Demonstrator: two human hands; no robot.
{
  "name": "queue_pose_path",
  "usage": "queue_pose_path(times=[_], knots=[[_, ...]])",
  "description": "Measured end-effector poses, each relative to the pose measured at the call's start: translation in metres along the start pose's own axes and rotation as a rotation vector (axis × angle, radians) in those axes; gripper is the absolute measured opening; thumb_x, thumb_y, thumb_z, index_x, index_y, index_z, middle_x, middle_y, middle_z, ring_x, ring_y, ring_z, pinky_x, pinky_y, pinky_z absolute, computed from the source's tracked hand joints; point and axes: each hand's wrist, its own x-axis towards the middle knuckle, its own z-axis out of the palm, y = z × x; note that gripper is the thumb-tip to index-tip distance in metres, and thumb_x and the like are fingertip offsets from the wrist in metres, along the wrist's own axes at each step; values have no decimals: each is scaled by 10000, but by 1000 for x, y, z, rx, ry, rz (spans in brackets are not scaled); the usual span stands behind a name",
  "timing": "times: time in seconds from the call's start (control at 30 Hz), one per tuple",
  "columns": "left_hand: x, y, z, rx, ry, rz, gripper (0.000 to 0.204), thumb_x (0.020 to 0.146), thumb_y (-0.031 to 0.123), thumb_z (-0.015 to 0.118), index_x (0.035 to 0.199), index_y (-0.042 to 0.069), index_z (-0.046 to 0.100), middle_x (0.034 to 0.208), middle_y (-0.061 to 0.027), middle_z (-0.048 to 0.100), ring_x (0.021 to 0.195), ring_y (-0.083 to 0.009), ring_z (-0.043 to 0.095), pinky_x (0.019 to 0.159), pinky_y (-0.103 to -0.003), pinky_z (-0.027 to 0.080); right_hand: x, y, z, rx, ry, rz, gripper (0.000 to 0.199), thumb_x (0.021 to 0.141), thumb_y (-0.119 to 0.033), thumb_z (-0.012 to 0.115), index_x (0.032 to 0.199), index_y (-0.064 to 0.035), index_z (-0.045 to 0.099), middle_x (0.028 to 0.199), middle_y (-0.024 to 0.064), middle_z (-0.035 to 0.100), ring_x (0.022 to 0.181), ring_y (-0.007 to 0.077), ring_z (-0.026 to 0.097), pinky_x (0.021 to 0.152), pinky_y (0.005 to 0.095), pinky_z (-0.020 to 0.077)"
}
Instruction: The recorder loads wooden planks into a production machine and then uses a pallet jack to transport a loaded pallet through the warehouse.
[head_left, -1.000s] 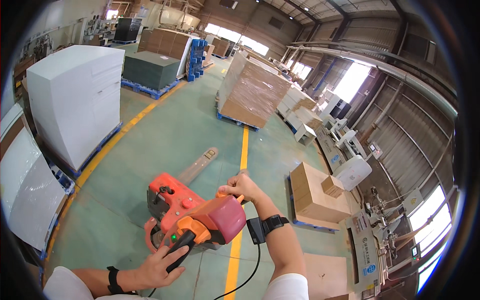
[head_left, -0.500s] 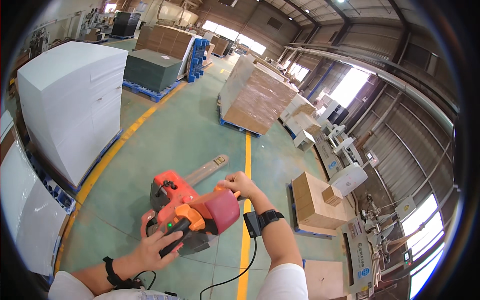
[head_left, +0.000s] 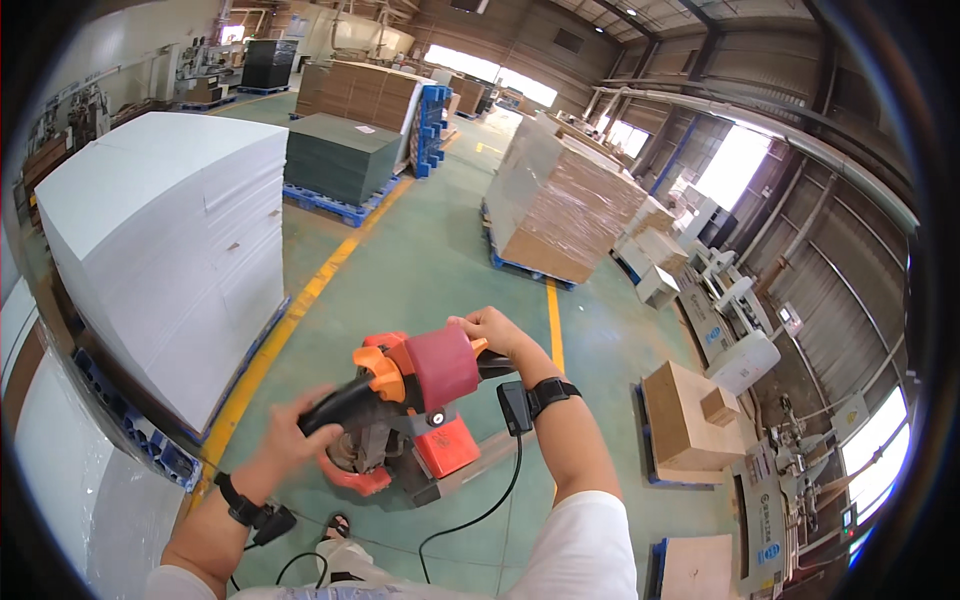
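At 6 o'clock in the head view, both hands stay wrapped on the pallet jack handle (head_left: 420, 385). Left hand (head_left: 295, 435) has its fingers (head_left: 318, 402) closed round the black grip at roughly 8 o'clock of the handle head; right hand (head_left: 495, 330) has its fingers curled over the grip at 2 o'clock, holding it.

Change vs. the earlier views: the handle head now sits higher and closer to the body, and the red jack body (head_left: 440, 450) is tucked right under it, just ahead of the foot (head_left: 337, 525). The fork that stuck out toward 12 o'clock is mostly hidden now, only a short stub shows below the body. White stack (head_left: 170, 250) at 9–10 o'clock looms much larger, and the yellow floor line (head_left: 300, 300) has swung to the left of the jack.

Judgement: the jack is being steered, turning while rolling along the green floor (head_left: 440, 250). Wrapped pallet (head_left: 565, 205) at 1 o'clock is well apart; small cartons (head_left: 685, 420) at 3 o'clock are near.
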Motion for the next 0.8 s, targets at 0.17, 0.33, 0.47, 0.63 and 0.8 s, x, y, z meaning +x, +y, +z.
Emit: queue_pose_path(times=[0.17, 0.33, 0.47, 0.63, 0.8], knots=[[105, -99, -58, -280, 223, -80, 208, 795, 128, 630, 951, -7, 602, 611, -39, 568, 460, -73, 514, 424, -220, 411, 128, -38, 15, -50, -12, 1, 691, 795, -643, 482, 837, 14, 690, 803, 213, 651, 804, 314, 629, 762, 375, 468], [241, -202, -115, -341, 433, -95, 238, 906, 186, 475, 822, -11, 580, 593, -32, 546, 430, -77, 493, 385, -213, 380, 270, -69, 18, -82, -38, 64, 809, 790, -713, 383, 933, 32, 663, 939, 275, 621, 950, 399, 584, 836, 405, 438], [368, -274, -153, -338, 511, -65, 276, 911, 217, 462, 780, -1, 569, 590, -32, 535, 419, -77, 483, 374, -216, 368, 390, -70, 20, -50, -19, 202, 866, 801, -729, 324, 945, 64, 641, 938, 286, 615, 963, 391, 584, 846, 411, 437], [545, -387, -209, -356, 563, 0, 219, 871, 159, 479, 719, 20, 554, 605, -18, 513, 506, -93, 503, 444, -232, 397, 538, -78, 19, -82, 82, 179, 886, 811, -728, 279, 947, 72, 635, 962, 279, 613, 1008, 381, 573, 873, 425, 425], [696, -465, -212, -361, 524, 28, 184, 827, 137, 504, 707, 14, 570, 636, -21, 544, 628, -102, 522, 599, -257, 416, 644, -80, 6, -144, 282, 303, 901, 796, -749, 258, 911, 55, 650, 956, 277, 617, 1008, 390, 572, 879, 442, 419]])
